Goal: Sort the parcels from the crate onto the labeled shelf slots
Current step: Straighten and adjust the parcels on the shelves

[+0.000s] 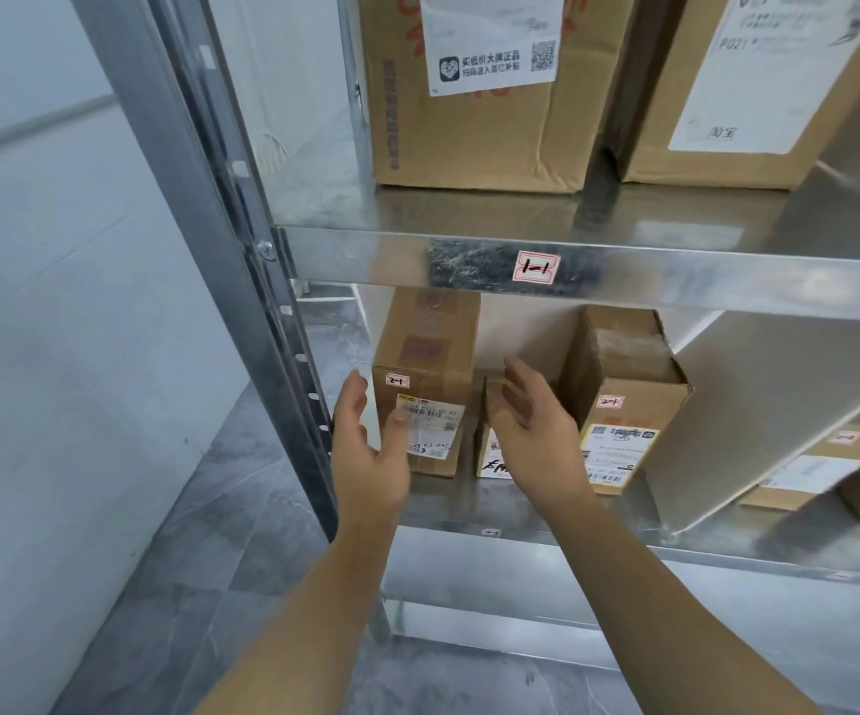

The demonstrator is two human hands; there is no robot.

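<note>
Galvanised steel forms the shelf rack [675,283], and a handwritten slot sticker [536,266] on its upper beam reads 1-1; two big cartons [474,131] sit on that upper level, pushed back from the edge, probably so that the beam sticker stays readable. On the lower level a large white panel or box [758,405] leans at a tilt; which of the two it is cannot be told. Left of it stands the right parcel [624,405], then the tall parcel [425,363] at the far left end; each stands on end with its long axis vertical and its labelled face and small red sticker turned outward toward the person, likely for checking against the slots. A small parcel [485,451] is tucked between them, mostly hidden, also upright. The left hand [371,456] and the right hand [536,430] are both wide, fingers straight, palms facing each other to either side of the tall parcel, holding nothing; whether the left thumb touches its label cannot be told. The crate is out of view.
</note>
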